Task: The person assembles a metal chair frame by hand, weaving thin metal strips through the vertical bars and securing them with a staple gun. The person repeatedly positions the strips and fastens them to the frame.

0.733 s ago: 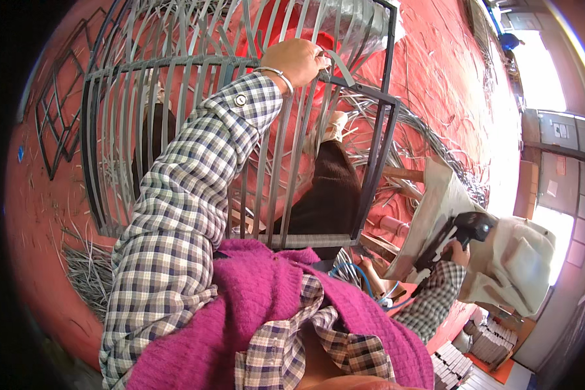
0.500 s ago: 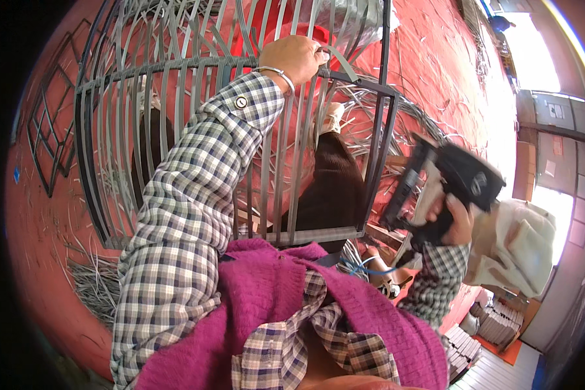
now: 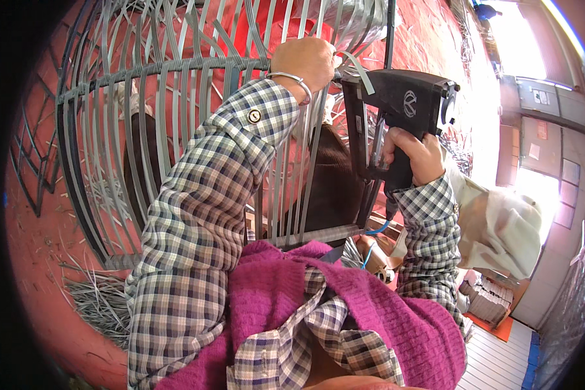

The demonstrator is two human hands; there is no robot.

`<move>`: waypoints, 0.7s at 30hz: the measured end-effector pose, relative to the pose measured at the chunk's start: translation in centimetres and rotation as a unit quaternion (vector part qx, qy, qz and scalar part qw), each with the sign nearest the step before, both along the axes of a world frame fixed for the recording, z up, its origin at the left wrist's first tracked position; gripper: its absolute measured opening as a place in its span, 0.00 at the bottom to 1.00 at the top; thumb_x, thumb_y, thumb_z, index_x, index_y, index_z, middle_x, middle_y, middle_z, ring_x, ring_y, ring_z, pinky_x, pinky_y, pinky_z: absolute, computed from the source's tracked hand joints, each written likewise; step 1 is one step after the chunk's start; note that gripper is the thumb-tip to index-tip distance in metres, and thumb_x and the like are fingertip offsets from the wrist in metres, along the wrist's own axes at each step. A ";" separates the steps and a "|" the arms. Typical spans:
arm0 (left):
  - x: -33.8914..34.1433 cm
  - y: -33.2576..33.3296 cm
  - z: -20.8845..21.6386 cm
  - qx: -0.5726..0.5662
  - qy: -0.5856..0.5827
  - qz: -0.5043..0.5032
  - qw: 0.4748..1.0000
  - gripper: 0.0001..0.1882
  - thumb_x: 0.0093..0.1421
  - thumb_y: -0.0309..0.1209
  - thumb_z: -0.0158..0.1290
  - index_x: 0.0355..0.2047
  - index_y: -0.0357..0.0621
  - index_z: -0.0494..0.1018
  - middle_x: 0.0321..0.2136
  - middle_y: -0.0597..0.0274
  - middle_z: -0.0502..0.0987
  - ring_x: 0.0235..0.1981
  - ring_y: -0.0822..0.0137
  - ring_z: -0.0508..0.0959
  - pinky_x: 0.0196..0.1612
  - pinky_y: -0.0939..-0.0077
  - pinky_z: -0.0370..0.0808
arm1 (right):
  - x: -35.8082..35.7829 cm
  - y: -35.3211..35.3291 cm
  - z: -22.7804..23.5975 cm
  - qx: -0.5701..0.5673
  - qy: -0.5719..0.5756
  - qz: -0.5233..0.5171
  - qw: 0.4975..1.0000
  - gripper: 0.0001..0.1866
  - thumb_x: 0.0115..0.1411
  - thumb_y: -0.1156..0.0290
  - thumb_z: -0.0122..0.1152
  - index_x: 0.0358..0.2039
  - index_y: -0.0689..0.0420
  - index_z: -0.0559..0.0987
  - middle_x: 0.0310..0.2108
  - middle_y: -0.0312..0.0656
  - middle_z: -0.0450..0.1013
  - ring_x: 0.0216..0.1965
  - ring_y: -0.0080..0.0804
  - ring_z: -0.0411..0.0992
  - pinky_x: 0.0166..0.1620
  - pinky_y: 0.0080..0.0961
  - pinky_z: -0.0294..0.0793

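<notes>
A dark metal frame (image 3: pixel 78 168) lies before me, with grey flat strips (image 3: pixel 205 91) running lengthwise across it and wrapped over its crossbar. At that crossbar, my left hand (image 3: pixel 305 63) is closed on a grey strip (image 3: pixel 365 77), whose loose end curls out to the right past the fingers. My right hand (image 3: pixel 417 155) grips the handle of a black staple gun (image 3: pixel 403 97). The gun's nose is beside the left hand, close to the crossbar's right end; whether it touches is unclear. A blue air hose (image 3: pixel 378 230) hangs below the handle.
Loose strips (image 3: pixel 101 302) lie piled on the red floor at lower left. More dark frames (image 3: pixel 36 149) rest at the far left. A red container (image 3: pixel 260 29) stands beyond the crossbar. To the right are a pale cloth-covered thing (image 3: pixel 507 231) and stacked bundles (image 3: pixel 491 302).
My right hand has brought the staple gun up and leftward, from beside the frame to the crossbar near my left hand. The left hand keeps its hold on the strip.
</notes>
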State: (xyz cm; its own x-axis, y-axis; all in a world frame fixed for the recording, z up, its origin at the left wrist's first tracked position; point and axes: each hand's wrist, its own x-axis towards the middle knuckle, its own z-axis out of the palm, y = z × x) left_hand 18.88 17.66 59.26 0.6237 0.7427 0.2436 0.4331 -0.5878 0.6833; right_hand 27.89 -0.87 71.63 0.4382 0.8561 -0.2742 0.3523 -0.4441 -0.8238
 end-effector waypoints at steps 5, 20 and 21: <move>0.0 0.1 0.3 0.006 0.013 -0.002 1.000 0.16 0.57 0.45 0.50 0.29 0.48 0.79 0.23 0.55 0.78 0.27 0.53 0.77 0.31 0.59 0.74 | 0.4 0.2 0.0 -0.012 -0.001 0.002 1.000 0.11 0.57 0.70 0.50 0.21 0.63 0.72 0.15 0.39 0.67 0.16 0.26 0.66 0.23 0.23 0.66; 1.0 -0.1 0.6 0.005 0.050 0.004 0.999 0.13 0.56 0.40 0.49 0.27 0.46 0.78 0.26 0.55 0.79 0.29 0.53 0.79 0.34 0.60 0.75 | 1.2 0.4 0.3 -0.136 -0.184 0.098 0.968 0.11 0.61 0.70 0.48 0.23 0.57 0.75 0.14 0.34 0.69 0.19 0.21 0.68 0.25 0.19 0.67; 1.1 -0.1 0.6 0.008 0.048 0.007 0.999 0.14 0.57 0.40 0.48 0.28 0.46 0.78 0.26 0.55 0.79 0.30 0.53 0.79 0.34 0.59 0.75 | 1.3 0.4 0.5 -0.116 -0.122 0.078 0.983 0.10 0.60 0.70 0.50 0.24 0.58 0.75 0.15 0.34 0.69 0.18 0.21 0.68 0.24 0.19 0.67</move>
